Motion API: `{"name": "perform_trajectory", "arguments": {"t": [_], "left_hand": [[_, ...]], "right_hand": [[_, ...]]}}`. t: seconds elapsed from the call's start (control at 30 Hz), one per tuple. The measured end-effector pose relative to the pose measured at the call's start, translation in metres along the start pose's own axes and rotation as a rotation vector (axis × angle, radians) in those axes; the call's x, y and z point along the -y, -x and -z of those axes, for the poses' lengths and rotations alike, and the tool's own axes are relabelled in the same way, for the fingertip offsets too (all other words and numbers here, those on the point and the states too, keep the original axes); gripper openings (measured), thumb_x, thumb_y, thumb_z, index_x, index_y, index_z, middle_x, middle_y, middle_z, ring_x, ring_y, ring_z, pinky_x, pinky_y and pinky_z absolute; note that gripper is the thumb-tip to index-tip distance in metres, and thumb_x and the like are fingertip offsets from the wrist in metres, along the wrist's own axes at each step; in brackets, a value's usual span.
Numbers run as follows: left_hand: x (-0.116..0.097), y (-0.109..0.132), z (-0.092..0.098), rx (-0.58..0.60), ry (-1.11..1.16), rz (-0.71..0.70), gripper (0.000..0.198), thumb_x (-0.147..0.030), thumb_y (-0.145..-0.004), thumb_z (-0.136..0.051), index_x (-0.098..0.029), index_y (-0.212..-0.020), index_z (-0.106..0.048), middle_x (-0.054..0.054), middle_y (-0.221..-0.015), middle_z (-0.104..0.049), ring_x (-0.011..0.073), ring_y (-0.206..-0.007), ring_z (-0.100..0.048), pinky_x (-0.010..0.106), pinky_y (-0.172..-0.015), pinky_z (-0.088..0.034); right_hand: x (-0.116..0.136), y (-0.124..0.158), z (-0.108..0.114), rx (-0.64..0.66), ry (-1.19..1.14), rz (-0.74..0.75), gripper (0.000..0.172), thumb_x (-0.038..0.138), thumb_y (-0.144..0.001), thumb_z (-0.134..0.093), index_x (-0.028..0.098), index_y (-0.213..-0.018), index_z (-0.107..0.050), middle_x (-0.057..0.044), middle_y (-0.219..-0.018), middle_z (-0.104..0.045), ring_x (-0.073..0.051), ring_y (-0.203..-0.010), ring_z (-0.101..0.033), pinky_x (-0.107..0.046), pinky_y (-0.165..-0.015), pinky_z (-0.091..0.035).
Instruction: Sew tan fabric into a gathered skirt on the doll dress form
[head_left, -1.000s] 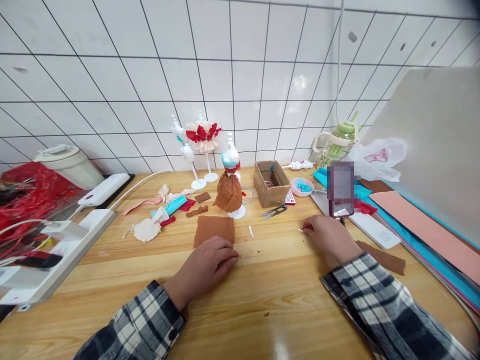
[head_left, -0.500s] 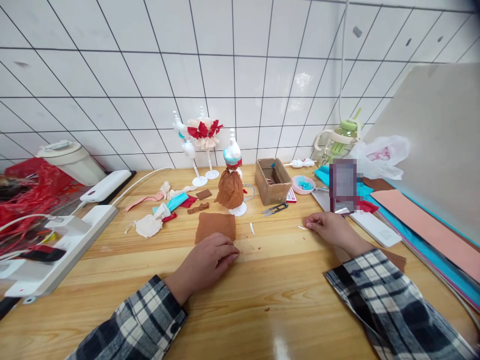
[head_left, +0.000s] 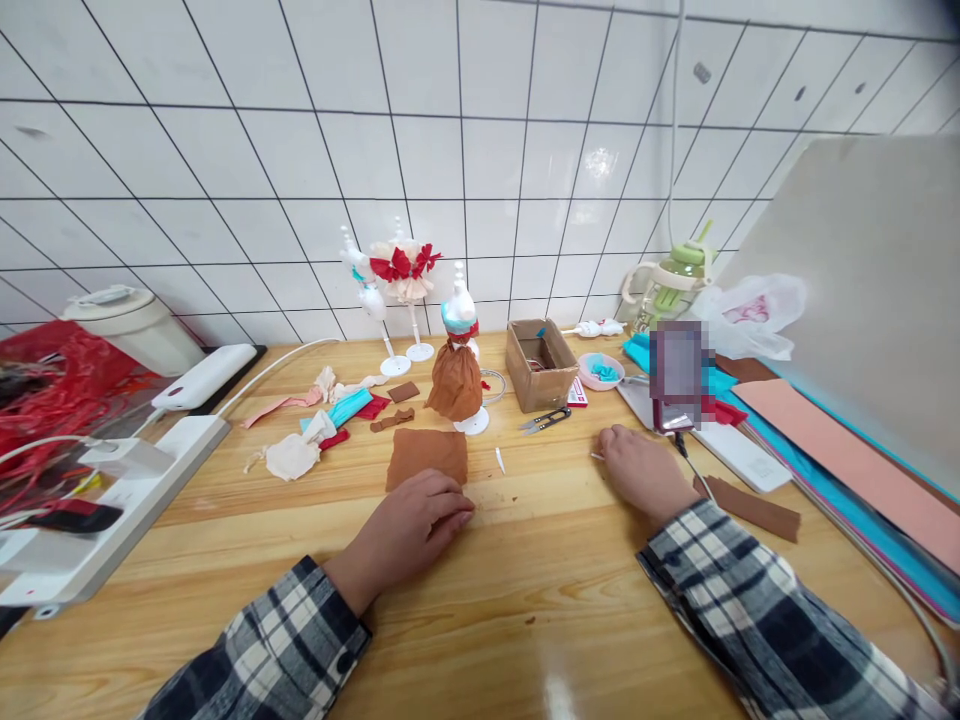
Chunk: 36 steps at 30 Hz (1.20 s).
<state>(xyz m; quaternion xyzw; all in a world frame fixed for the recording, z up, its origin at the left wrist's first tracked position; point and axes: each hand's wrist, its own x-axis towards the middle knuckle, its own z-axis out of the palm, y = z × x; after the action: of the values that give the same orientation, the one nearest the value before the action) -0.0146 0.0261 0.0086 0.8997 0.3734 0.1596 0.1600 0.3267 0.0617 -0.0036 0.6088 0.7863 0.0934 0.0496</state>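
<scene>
My left hand (head_left: 409, 525) lies palm down on the wooden table (head_left: 525, 600), its fingers closed together on the near edge of a brown cloth square (head_left: 427, 455). My right hand (head_left: 637, 468) rests on the table to the right, fingers curled, pinching a small white sliver (head_left: 596, 457) at its fingertips. A small mannequin in a brown skirt (head_left: 456, 375) stands just behind the cloth. Another white sliver (head_left: 499, 460) lies between my hands.
Thread snips (head_left: 546, 421), a small cardboard box (head_left: 540, 365) and a pink dish (head_left: 602, 371) sit behind my right hand. A phone on a stand (head_left: 677, 378), coloured sheets (head_left: 847, 460) and a brown strip (head_left: 750, 505) are at the right. Cloth scraps (head_left: 322, 430), a power strip (head_left: 112, 500) lie left.
My right hand has drawn slightly toward me and left with the sliver. The left hand has stayed on the brown cloth. The view shifted a little.
</scene>
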Motion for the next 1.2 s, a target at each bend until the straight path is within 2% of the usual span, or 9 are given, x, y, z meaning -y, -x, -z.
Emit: {"name": "perform_trajectory", "arguments": {"t": [0.1,0.2,0.33,0.43,0.57,0.67,1.0,1.2], "left_hand": [[-0.001,0.000,0.001,0.013,-0.004,0.004,0.025,-0.026,-0.093,-0.044,-0.022,-0.098,-0.068,0.006,-0.095,-0.066,0.0197,-0.094,-0.056,0.034,-0.084,-0.046],[-0.002,-0.001,0.002,0.026,-0.007,0.006,0.025,-0.027,-0.094,-0.044,-0.021,-0.099,-0.068,0.006,-0.096,-0.066,0.0197,-0.094,-0.056,0.034,-0.083,-0.046],[-0.002,-0.002,0.001,0.032,0.002,0.003,0.026,-0.028,-0.094,-0.043,-0.021,-0.100,-0.068,0.006,-0.097,-0.066,0.0196,-0.094,-0.055,0.034,-0.083,-0.045],[-0.001,-0.001,0.000,0.035,0.015,0.008,0.026,-0.028,-0.094,-0.043,-0.022,-0.101,-0.067,0.006,-0.097,-0.066,0.0191,-0.095,-0.055,0.034,-0.084,-0.045],[0.001,0.000,0.000,0.038,0.019,0.017,0.027,-0.029,-0.095,-0.042,-0.022,-0.101,-0.068,0.006,-0.097,-0.065,0.0194,-0.095,-0.055,0.034,-0.084,-0.045],[0.002,0.000,-0.001,0.043,0.019,0.022,0.027,-0.029,-0.095,-0.043,-0.022,-0.101,-0.068,0.006,-0.098,-0.065,0.0192,-0.095,-0.055,0.034,-0.084,-0.045],[0.002,0.000,0.001,0.055,0.006,0.047,0.028,-0.031,-0.095,-0.042,-0.022,-0.101,-0.068,0.006,-0.100,-0.065,0.0197,-0.097,-0.055,0.034,-0.086,-0.045],[0.001,-0.001,0.000,0.055,0.000,0.040,0.028,-0.031,-0.095,-0.042,-0.022,-0.101,-0.068,0.006,-0.099,-0.066,0.0198,-0.097,-0.055,0.035,-0.085,-0.045]], "right_hand": [[0.002,0.001,-0.001,-0.003,0.040,0.040,0.017,0.010,-0.088,-0.042,0.010,-0.093,-0.057,-0.016,-0.092,-0.062,-0.025,-0.084,-0.061,-0.031,-0.068,-0.041],[-0.001,0.000,0.000,0.013,-0.024,0.073,0.011,0.013,-0.087,-0.045,0.013,-0.092,-0.054,-0.012,-0.091,-0.062,-0.024,-0.084,-0.060,-0.030,-0.068,-0.040],[-0.007,-0.004,0.004,-0.022,-0.212,0.022,0.010,0.014,-0.084,-0.047,0.017,-0.092,-0.053,-0.008,-0.094,-0.063,-0.020,-0.081,-0.061,-0.028,-0.064,-0.039],[-0.019,-0.007,0.004,-0.072,-0.419,-0.057,0.016,0.020,-0.089,-0.042,0.019,-0.094,-0.057,-0.007,-0.098,-0.066,-0.019,-0.085,-0.062,-0.027,-0.069,-0.042],[-0.039,-0.008,-0.002,0.008,-0.571,-0.024,0.023,0.030,-0.089,-0.048,0.024,-0.098,-0.067,-0.003,-0.107,-0.069,-0.020,-0.096,-0.063,-0.029,-0.080,-0.046],[-0.042,-0.008,-0.004,0.064,-0.528,0.010,0.020,0.030,-0.085,-0.053,0.026,-0.094,-0.070,-0.001,-0.106,-0.071,-0.020,-0.095,-0.064,-0.029,-0.080,-0.046],[-0.024,-0.005,0.008,0.066,-0.257,0.055,0.022,0.020,-0.089,-0.046,0.022,-0.081,-0.067,-0.003,-0.088,-0.067,-0.016,-0.078,-0.062,-0.025,-0.062,-0.036],[-0.011,-0.001,0.005,0.035,-0.037,0.072,0.016,0.020,-0.094,-0.042,0.016,-0.090,-0.057,-0.008,-0.089,-0.062,-0.018,-0.075,-0.061,-0.026,-0.055,-0.032]]}}
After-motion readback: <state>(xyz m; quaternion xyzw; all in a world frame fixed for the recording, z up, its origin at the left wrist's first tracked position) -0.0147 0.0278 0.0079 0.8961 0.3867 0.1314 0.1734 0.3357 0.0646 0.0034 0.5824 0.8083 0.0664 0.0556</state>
